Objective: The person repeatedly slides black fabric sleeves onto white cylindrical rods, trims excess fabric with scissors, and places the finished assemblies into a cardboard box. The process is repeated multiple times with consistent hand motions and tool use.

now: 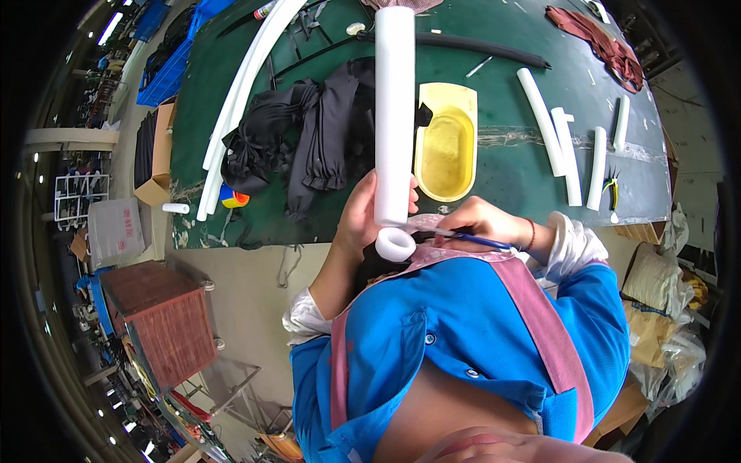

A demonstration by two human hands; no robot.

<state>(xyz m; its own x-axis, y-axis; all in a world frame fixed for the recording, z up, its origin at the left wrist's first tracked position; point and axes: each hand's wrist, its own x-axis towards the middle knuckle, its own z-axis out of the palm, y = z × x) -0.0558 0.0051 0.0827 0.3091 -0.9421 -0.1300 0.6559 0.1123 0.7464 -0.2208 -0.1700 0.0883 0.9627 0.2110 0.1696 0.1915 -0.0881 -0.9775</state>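
Note:
A thick white foam tube [395,116] stretches away from me over the green table. My left hand [360,214] is closed round its near end, with fingertips showing on the right side. My right hand [482,221] grips a knife with a blue handle [485,241]; its thin blade lies just below the tube's near end. A short white foam ring [394,245] with a round hole sits below that end, close to my apron. Whether the ring is fully separate from the tube I cannot tell.
A yellow tray [446,154] stands right of the tube, black cloth [324,131] to its left. Long white foam tubes [245,100] lie at far left, shorter foam pieces [542,123] at right beside pliers [614,193]. A wooden cabinet [166,324] stands left below the table.

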